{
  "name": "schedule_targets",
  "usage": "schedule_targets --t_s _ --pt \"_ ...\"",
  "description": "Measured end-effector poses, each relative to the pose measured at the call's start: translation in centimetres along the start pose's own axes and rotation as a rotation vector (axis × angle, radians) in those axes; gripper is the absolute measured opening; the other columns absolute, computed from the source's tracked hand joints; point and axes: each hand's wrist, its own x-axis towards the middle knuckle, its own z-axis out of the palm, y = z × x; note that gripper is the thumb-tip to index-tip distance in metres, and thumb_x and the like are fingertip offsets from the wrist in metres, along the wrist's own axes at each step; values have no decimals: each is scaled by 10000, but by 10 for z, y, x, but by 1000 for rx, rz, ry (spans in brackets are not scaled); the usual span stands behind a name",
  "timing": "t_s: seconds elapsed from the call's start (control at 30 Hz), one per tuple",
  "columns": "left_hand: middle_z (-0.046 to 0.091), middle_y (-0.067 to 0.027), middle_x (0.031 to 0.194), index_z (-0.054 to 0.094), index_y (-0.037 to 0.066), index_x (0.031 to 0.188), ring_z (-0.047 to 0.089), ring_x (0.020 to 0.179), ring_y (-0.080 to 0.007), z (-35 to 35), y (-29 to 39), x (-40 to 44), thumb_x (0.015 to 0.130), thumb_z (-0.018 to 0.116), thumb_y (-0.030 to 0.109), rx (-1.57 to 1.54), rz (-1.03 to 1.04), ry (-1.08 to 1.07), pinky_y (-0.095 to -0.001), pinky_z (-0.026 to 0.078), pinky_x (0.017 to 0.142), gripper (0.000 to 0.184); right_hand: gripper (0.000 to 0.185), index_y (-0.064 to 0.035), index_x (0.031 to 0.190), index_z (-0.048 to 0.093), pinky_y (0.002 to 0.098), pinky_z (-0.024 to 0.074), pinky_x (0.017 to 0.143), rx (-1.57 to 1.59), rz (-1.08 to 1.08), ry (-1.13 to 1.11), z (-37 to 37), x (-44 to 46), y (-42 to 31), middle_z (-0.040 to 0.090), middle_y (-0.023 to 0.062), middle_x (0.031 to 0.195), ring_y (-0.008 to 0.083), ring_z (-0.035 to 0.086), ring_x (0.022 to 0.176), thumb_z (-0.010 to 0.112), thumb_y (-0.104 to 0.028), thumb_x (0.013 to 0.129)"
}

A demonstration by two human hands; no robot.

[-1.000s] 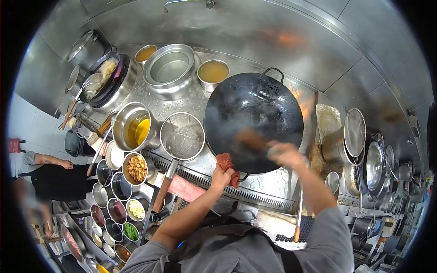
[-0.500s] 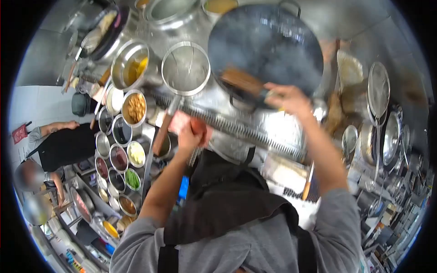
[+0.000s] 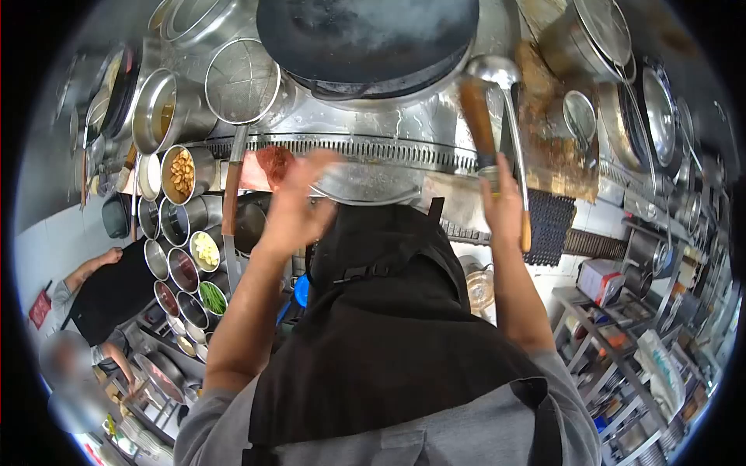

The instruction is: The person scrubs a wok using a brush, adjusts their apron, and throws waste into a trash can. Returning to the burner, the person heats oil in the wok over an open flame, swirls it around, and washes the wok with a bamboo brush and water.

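Note:
Fingers spread and blurred, my left hand (image 3: 299,206) is open in front of me. Just beyond it a pink and red cloth (image 3: 273,165) lies by the slotted drain. My right hand (image 3: 505,206) is closed on the end of a brown wok brush (image 3: 476,116), bristle end pointing away from me. Right beside the brush lies a steel ladle (image 3: 515,128) with a wooden handle end, close to my fingers. Ahead sits a large black wok (image 3: 350,71) with steam over it. A round wire strainer (image 3: 242,81) rests to the left, its wooden handle toward me.
To the left stand a pot of yellow liquid (image 3: 155,116), a bowl of brown chunks (image 3: 180,175) and several ingredient containers (image 3: 185,272). Stacked pans and a pot (image 3: 579,43) stand at the right, near a black mat (image 3: 548,233). A person in a black apron (image 3: 113,283) stands far left.
My right hand has drawn the brush out from over the wok, back and to the right beside the ladle. My left hand has come off the cloth and opened. The view has shifted.

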Motion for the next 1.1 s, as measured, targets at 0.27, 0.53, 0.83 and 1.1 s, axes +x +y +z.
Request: schedule_targets --t_s 0.27,0.53,0.83,1.1 --pt "557 -86 1166 583 79 1037 399 1264 -300 45 55 18 634 506 -79 -2 365 -946 -513 241 1084 440 339 -35 1117 595 430 496 757 70 -36 14 -20 -53 -1 585 223 1025 387 597 908 641 -164 807" --pt "620 -99 864 622 28 843 567 936 -279 -4 35 7 704 596 43 22 480 -571 -390 442 858 142 253 -18 949 678 344 505 785 527 -221 -390 -85 -140 -146 623 142 1058 275 622 950 735 -124 726" --pt "595 -169 861 498 15 947 589 823 -370 -27 15 -50 753 514 -17 64 267 -440 -435 471 697 197 165 -30 873 686 361 500 804 353 -278 -435 -62 -174 -179 606 149 1084 305 605 957 702 -123 738" --pt "609 -143 902 522 14 1005 601 854 -328 -61 19 -61 715 573 43 -204 272 -703 -401 462 739 295 150 -12 870 664 371 510 780 356 -289 -381 -54 -195 -193 599 157 1105 315 621 895 680 -70 733"
